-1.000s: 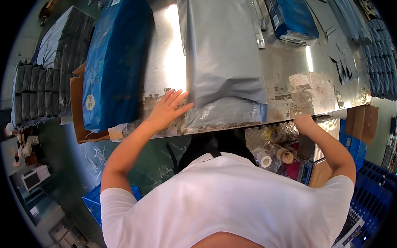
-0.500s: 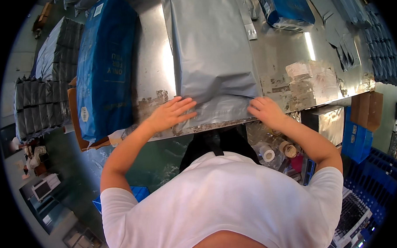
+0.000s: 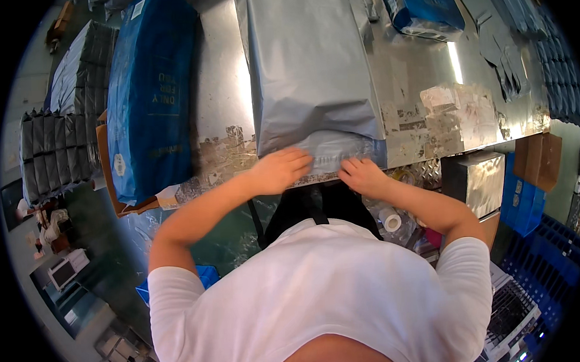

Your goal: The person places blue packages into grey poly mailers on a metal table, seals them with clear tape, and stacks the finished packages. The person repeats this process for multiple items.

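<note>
A large, filled grey plastic mailing bag lies lengthwise on the metal table before me, its near end at the front edge. That end is a flattened, creased flap with a paler strip across it. My left hand rests on the flap's left part, fingers stretched out over the plastic and slightly blurred. At the flap's near edge, right of the middle, my right hand has bent fingers closed on the plastic; its thumb is hard to make out. The two hands are a short gap apart.
Left of the bag stands a tall blue package beside a cardboard box. Another blue package lies at the back right. Worn tape patches cover part of the metal table. Stacked grey parcels stand far left.
Both hands have moved inward and toward me along the flap, closer together. The flap's pale strip shows more between them, and the right fingers have closed on its edge.
</note>
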Motion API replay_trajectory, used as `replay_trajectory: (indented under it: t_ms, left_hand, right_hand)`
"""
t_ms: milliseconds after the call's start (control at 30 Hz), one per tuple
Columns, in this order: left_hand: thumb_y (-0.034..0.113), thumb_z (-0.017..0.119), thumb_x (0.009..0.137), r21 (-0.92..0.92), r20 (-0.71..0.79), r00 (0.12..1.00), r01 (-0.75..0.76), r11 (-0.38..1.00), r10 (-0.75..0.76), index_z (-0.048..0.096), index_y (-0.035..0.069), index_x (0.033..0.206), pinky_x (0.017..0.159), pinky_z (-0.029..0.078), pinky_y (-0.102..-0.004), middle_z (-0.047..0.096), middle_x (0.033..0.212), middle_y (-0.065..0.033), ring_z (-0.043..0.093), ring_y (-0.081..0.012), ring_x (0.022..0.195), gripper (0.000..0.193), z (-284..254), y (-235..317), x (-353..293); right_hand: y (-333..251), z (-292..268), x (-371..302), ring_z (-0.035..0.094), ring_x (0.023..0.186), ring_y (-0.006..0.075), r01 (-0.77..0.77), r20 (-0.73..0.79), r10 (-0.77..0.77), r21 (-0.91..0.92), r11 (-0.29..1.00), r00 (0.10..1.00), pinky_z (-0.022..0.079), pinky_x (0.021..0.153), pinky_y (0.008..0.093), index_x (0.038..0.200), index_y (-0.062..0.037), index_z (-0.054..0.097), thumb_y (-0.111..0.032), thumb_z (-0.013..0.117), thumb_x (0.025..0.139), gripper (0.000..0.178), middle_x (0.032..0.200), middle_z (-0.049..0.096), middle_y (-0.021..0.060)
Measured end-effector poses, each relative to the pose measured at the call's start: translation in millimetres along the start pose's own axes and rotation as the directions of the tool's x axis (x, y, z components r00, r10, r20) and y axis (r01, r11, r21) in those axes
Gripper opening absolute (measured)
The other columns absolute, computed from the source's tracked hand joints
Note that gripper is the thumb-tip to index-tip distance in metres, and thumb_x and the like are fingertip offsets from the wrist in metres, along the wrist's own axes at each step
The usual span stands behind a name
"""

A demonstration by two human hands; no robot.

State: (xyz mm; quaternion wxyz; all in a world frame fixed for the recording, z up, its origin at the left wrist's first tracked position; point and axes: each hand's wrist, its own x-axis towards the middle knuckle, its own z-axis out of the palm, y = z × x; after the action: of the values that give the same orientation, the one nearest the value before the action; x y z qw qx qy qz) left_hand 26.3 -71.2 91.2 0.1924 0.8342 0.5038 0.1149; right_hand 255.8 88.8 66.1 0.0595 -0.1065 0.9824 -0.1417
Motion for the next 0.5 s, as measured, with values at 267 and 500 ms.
replay_trajectory:
  t_ms: [267, 500]
  left_hand:
    - [0.011, 0.046, 0.073, 0.226, -0.103, 0.921, 0.389, 0.893, -0.376, 0.046, -0.003, 0.117, 0.095, 0.034, -0.0325, 0.046, 0.122, -0.0127, 0.043, -0.0232, 0.111, 0.046, 56.7, -3.7, 77.2]
    - [0.008, 0.05, 0.07, 0.146, -0.013, 0.95, 0.311, 0.939, -0.312, 0.051, 0.0, 0.112, 0.09, 0.038, -0.0327, 0.049, 0.116, -0.0109, 0.048, -0.0239, 0.104, 0.043, 55.9, -1.4, 70.9]
  right_hand:
    - [-7.4, 44.4, -75.9, 0.056, 0.07, 0.0261, -0.038, 0.137, 0.0, 0.278, 0.96, 0.991, 0.046, 0.06, 0.0374, 0.081, -0.0078, 0.054, -0.015, 0.052, 0.07, 0.013, 0.072, 0.054, 0.0069]
    - [-45.4, 108.1, -184.0, 0.061, 0.079, 0.0272, -0.28, 0.617, 0.156, 0.108, 0.954, 0.771, 0.049, 0.065, 0.0373, 0.091, -0.0067, 0.062, -0.017, 0.048, 0.079, 0.021, 0.084, 0.062, 0.0092]
